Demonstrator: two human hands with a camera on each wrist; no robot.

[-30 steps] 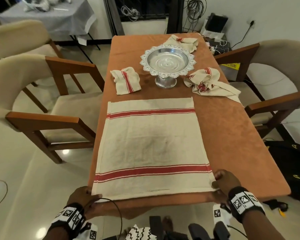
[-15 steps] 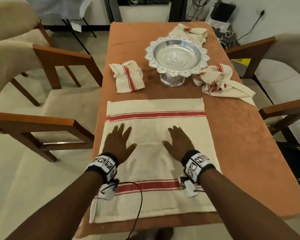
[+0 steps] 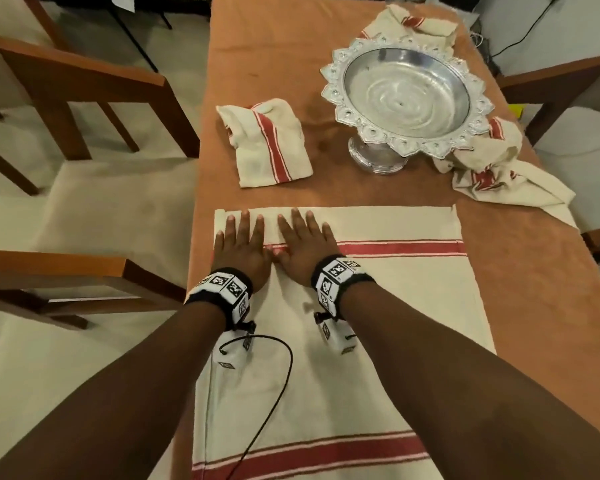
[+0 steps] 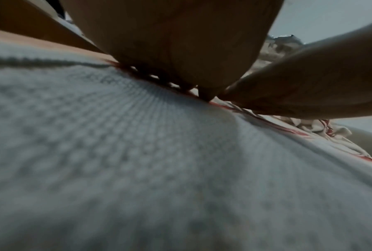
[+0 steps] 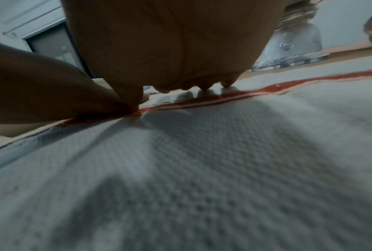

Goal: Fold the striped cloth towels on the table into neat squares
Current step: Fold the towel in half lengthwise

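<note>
A large cream towel with red stripes (image 3: 378,306) lies spread flat on the orange table (image 3: 541,278). My left hand (image 3: 241,242) and right hand (image 3: 305,242) press side by side, palms down and fingers straight, on its far left corner over the far red stripe. In the wrist views the towel's weave (image 4: 159,161) (image 5: 223,161) fills the frame under each palm. A folded striped towel (image 3: 269,143) lies beyond the hands. A crumpled towel (image 3: 492,171) lies at the right and another one (image 3: 416,26) sits at the far end.
A silver pedestal bowl (image 3: 406,98) stands on the table between the crumpled towels. Wooden chairs (image 3: 84,84) with cream cushions flank the table on both sides. A black cable (image 3: 274,393) trails from my left wrist over the towel.
Both hands went from the towel's near corners onto its middle, then slid forward and left to the far left corner, coming together. The view moved closer over the table.
</note>
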